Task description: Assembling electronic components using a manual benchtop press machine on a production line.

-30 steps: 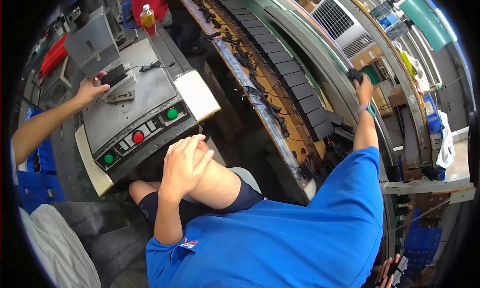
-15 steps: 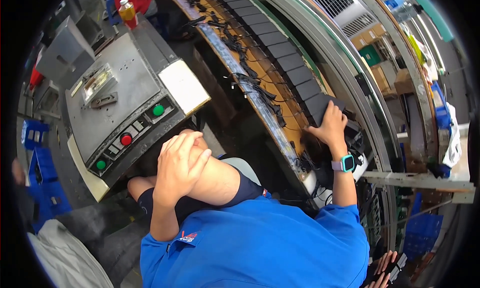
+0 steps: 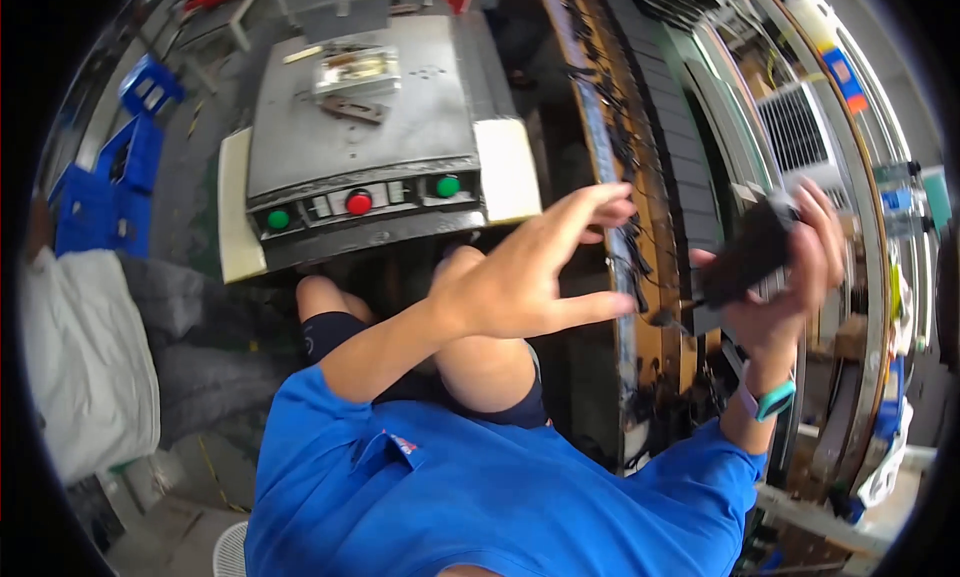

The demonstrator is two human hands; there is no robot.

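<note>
My right hand (image 3: pixel 785 302) has its fingers wrapped round a black box-shaped unit (image 3: pixel 745 252), raised above the bench at the right; motion blurs it. A dark cord seems to hang from its near end. Left of it, my left hand (image 3: pixel 535 272) reaches out over the gap beside the bench, fingers and thumb apart, holding nothing. Beneath and beyond the hands runs a long row of similar dark box-shaped units (image 3: pixel 685 155), laid side by side. Their black cords (image 3: pixel 622 142) lie bunched along the bench's left side.
Ahead to the left stands a grey metal machine (image 3: pixel 420 117) with a red button (image 3: pixel 358 203), two green buttons and a small clear-and-metal fixture (image 3: pixel 357 72) on top. Blue crates (image 3: pixel 130 167) are at the far left. A shelf rail (image 3: pixel 870 177) passes along the right.
My right hand has lifted a black unit off the end of the row. My left hand has left my knee and moved right towards it. The view has turned right.
</note>
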